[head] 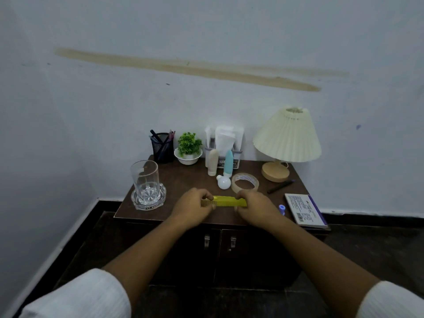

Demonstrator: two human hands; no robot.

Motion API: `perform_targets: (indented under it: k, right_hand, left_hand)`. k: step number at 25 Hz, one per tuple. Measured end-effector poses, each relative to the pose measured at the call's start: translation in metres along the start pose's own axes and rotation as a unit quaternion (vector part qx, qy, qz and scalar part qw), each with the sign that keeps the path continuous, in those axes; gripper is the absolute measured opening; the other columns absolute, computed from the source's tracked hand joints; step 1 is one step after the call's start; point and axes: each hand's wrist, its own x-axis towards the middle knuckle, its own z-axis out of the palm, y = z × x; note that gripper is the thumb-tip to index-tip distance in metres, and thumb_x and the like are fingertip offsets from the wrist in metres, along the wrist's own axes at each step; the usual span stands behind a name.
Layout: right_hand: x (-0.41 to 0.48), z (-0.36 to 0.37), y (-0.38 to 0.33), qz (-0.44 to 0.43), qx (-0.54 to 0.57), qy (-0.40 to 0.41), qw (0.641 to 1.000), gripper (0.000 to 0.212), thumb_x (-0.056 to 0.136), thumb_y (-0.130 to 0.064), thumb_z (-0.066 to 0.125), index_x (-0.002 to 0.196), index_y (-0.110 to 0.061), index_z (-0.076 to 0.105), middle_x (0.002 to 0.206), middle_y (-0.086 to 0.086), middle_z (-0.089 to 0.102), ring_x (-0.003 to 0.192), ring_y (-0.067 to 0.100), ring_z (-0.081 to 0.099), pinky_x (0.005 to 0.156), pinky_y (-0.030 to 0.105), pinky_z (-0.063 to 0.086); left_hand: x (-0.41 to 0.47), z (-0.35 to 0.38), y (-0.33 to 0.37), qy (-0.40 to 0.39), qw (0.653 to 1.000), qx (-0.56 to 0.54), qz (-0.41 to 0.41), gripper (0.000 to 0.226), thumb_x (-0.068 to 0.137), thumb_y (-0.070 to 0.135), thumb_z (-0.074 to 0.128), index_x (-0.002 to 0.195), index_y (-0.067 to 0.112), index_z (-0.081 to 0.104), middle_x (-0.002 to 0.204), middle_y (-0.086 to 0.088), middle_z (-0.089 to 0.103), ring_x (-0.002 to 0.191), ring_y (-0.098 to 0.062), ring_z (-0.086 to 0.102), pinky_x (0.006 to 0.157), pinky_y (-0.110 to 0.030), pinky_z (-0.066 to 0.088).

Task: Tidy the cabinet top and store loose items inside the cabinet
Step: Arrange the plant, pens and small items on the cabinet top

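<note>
A yellow comb [226, 201] is held level just above the front of the dark wooden cabinet top [183, 177]. My left hand [192, 208] pinches its left end and my right hand [257, 208] grips its right end. Behind the comb lie a white bulb [223, 182] and a roll of clear tape [245, 182]. A black pen [280, 186] lies to the right, near a boxed pack [306, 211] at the right front corner. A small purple item [282, 209] peeks out beside my right wrist. The cabinet's two doors [220, 253] are closed.
A glass tumbler on a glass coaster [146, 185] stands front left. At the back are a pen holder [162, 146], a potted plant [189, 148], a tissue organiser [226, 143] with cream and blue tubes [220, 162], and a lamp [286, 138]. The wall is right behind.
</note>
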Motion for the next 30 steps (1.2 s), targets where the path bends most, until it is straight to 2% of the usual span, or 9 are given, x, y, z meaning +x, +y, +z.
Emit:
perform_targets:
  k: [3,6,10,14,16,18,22,26,30]
  right_hand:
    - [0.001,0.016,0.008,-0.006,-0.057,-0.02,0.998,0.044,0.094,-0.033,0.059,0.134,-0.018,0.053,0.13,0.007,0.056,0.115,0.029,0.06,0.093,0.04,0.051]
    - [0.0,0.024,0.003,-0.018,-0.059,0.038,0.997,0.029,0.095,-0.029,0.055,0.121,-0.019,0.058,0.12,0.005,0.058,0.107,0.028,0.062,0.085,0.04,0.053]
    - [-0.006,0.039,-0.013,-0.081,0.01,0.075,0.994,0.026,0.092,-0.019,0.053,0.115,-0.023,0.064,0.111,0.0,0.065,0.104,0.022,0.058,0.081,0.039,0.052]
    - [-0.008,0.049,-0.03,-0.136,0.135,0.039,0.981,0.035,0.091,-0.005,0.051,0.116,-0.023,0.068,0.112,-0.004,0.072,0.101,0.014,0.064,0.083,0.03,0.052]
    - [-0.004,0.044,-0.031,-0.108,0.21,0.011,0.972,0.035,0.092,-0.003,0.051,0.116,-0.021,0.068,0.112,-0.005,0.073,0.099,0.007,0.066,0.085,0.025,0.053]
    - [-0.001,0.038,-0.025,-0.069,0.22,0.027,0.973,0.032,0.093,-0.006,0.054,0.118,-0.021,0.067,0.113,-0.006,0.072,0.1,0.006,0.066,0.086,0.025,0.053]
    - [0.003,0.02,-0.005,0.026,0.161,0.08,0.983,0.036,0.094,-0.021,0.058,0.13,-0.023,0.056,0.108,-0.004,0.07,0.102,0.014,0.066,0.085,0.033,0.053]
    - [0.012,0.008,0.011,0.093,0.088,0.067,0.99,0.051,0.094,-0.028,0.058,0.141,-0.018,0.042,0.117,0.008,0.068,0.107,0.026,0.065,0.091,0.042,0.054]
    - [0.022,0.011,0.013,0.089,0.039,0.051,0.994,0.035,0.093,-0.03,0.058,0.125,-0.017,0.05,0.119,0.009,0.065,0.108,0.027,0.063,0.089,0.042,0.054]
  left_hand:
    - [0.0,0.017,-0.01,-0.011,0.996,0.082,0.018,0.042,0.09,0.042,0.067,0.13,0.029,0.06,0.128,-0.001,0.057,0.123,-0.023,0.05,0.101,-0.04,0.045]
    - [0.006,0.02,-0.018,0.0,0.99,0.139,0.017,0.046,0.093,0.048,0.059,0.136,0.032,0.055,0.138,0.002,0.053,0.133,-0.025,0.043,0.104,-0.043,0.042]
    - [0.011,0.023,-0.024,0.021,0.981,0.19,-0.013,0.047,0.098,0.048,0.05,0.14,0.026,0.052,0.149,-0.003,0.045,0.139,-0.027,0.036,0.111,-0.046,0.036]
    - [0.003,0.03,-0.022,0.047,0.98,0.194,0.02,0.037,0.099,0.039,0.047,0.133,0.027,0.057,0.136,-0.003,0.051,0.128,-0.026,0.044,0.103,-0.043,0.04]
    - [0.003,0.027,-0.024,0.049,0.979,0.195,0.019,0.037,0.099,0.042,0.048,0.131,0.028,0.058,0.135,-0.002,0.053,0.127,-0.024,0.046,0.103,-0.042,0.041]
    - [0.004,0.021,-0.028,0.047,0.977,0.208,0.008,0.04,0.097,0.045,0.05,0.131,0.025,0.058,0.136,-0.002,0.054,0.129,-0.024,0.048,0.106,-0.043,0.04]
    - [0.01,0.015,-0.026,0.057,0.973,0.224,0.007,0.035,0.095,0.035,0.053,0.125,0.018,0.058,0.131,-0.004,0.056,0.124,-0.027,0.051,0.103,-0.042,0.042]
    - [0.024,0.025,0.002,0.077,0.987,0.134,0.048,0.046,0.093,0.034,0.062,0.137,0.023,0.053,0.137,-0.001,0.05,0.125,-0.026,0.048,0.1,-0.043,0.047]
    - [0.051,0.04,0.022,0.034,0.988,0.135,0.06,0.06,0.095,0.033,0.059,0.151,0.028,0.037,0.152,-0.002,0.037,0.128,-0.032,0.045,0.101,-0.046,0.047]
